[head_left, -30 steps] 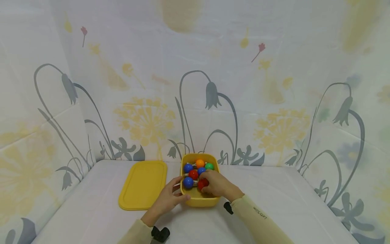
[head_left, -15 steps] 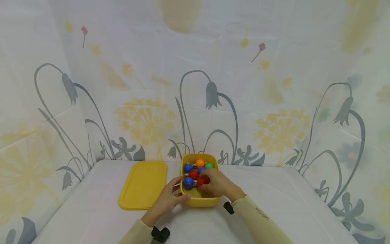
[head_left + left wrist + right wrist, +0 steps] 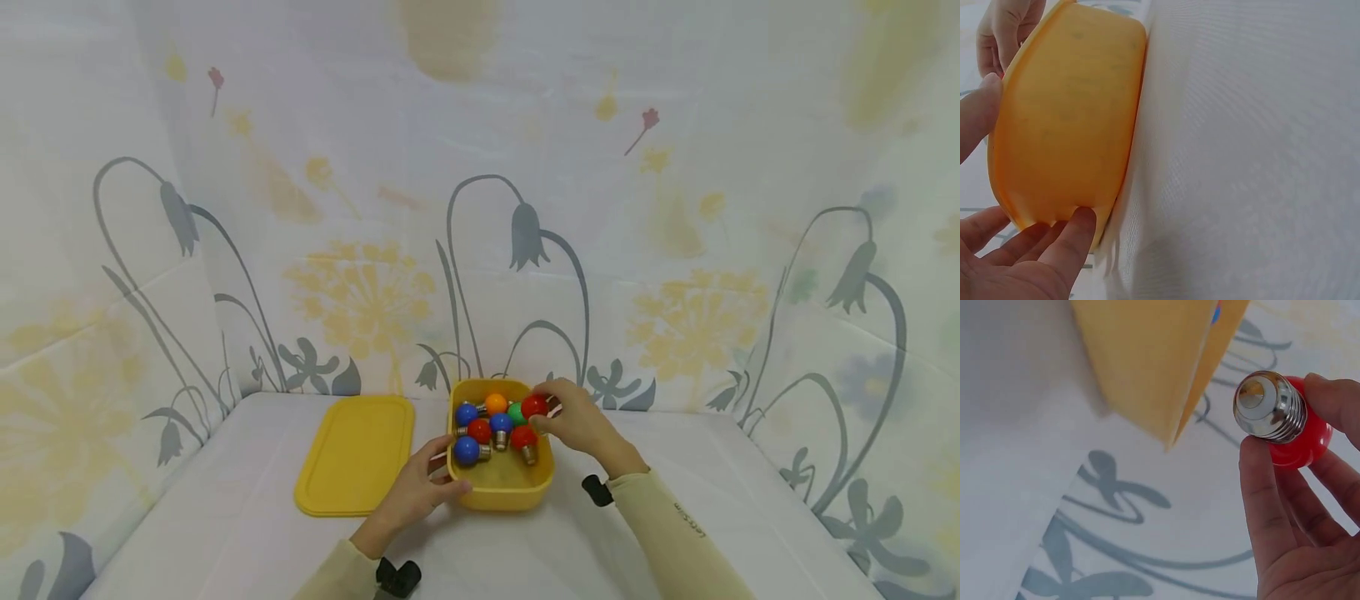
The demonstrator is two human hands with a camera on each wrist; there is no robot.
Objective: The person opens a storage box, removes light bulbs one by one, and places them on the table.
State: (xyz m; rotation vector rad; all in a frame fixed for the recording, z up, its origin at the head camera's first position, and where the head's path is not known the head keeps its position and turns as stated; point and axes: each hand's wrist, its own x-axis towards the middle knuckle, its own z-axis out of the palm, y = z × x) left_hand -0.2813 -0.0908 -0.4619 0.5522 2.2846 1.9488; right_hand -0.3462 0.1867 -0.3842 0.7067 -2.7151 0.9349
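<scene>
My left hand (image 3: 416, 487) grips the near left corner of a yellow plastic container (image 3: 502, 500). In the left wrist view its fingers press the container wall (image 3: 1066, 119), with the thumb by the rim. My right hand (image 3: 583, 421) pinches a red light bulb (image 3: 534, 406) over the container's right rim. The right wrist view shows the bulb's metal screw base (image 3: 1272, 407) facing the camera. Inside the container lie several bulbs: an orange one (image 3: 496, 404), a green one (image 3: 516, 415), blue ones (image 3: 467, 451) and other red ones (image 3: 523, 437).
A flat yellow lid (image 3: 356, 456) lies on the white-covered table (image 3: 675, 483), left of the container. Behind stands a white cloth backdrop (image 3: 375, 125) with printed flowers, close to the container's far side.
My right hand has lifted a red bulb out of the container and moved right and up to its right rim, uncovering bulbs beneath. The left hand keeps its hold.
</scene>
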